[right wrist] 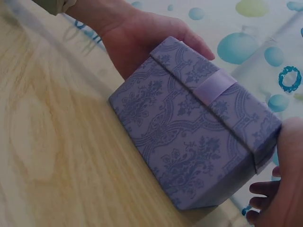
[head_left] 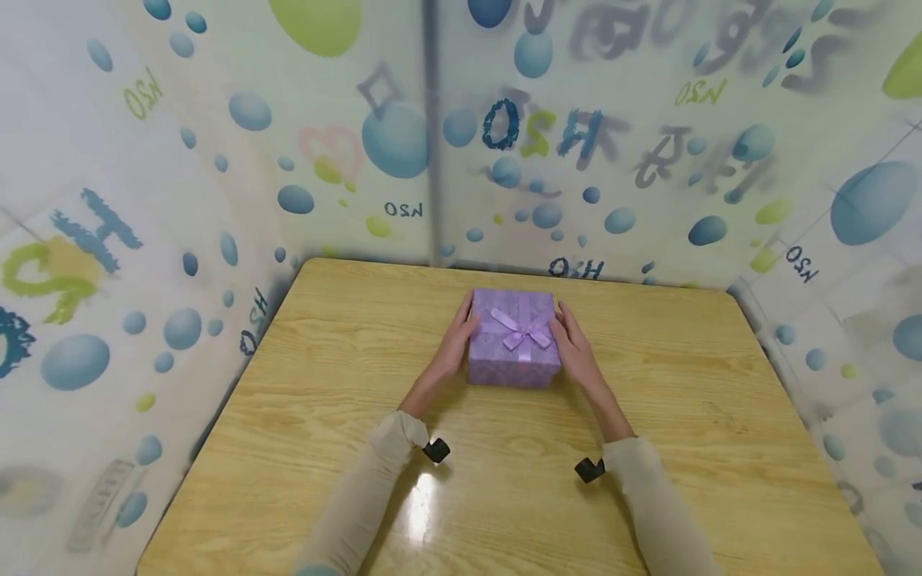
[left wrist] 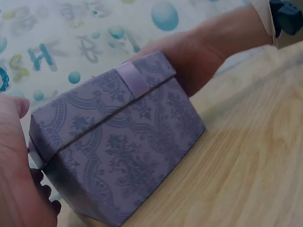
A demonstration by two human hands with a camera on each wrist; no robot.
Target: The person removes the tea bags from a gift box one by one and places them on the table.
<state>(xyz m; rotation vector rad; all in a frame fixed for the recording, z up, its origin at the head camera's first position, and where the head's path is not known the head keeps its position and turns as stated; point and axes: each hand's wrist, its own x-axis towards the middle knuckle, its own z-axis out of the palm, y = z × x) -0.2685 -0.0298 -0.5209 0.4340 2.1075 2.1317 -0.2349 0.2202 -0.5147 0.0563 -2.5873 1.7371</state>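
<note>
A purple patterned gift box (head_left: 511, 370) sits on the wooden table, its lid closed and tied with a lilac ribbon bow (head_left: 523, 330). My left hand (head_left: 454, 340) holds the box's left side, thumb along the lid's edge. On the opposite side my right hand (head_left: 579, 350) holds it, the thumb near the lid's top edge. In the right wrist view the right hand's fingertips (right wrist: 258, 203) are bent toward the box's side. The lid seam shows as a dark line along the front face (left wrist: 132, 161) in the left wrist view.
The wooden table (head_left: 310, 352) has walls printed with blue and green bubbles (head_left: 396, 140) behind it and on both sides. Small black wrist devices (head_left: 436, 450) stick out from both cuffs. Light glares off the tabletop near the left forearm.
</note>
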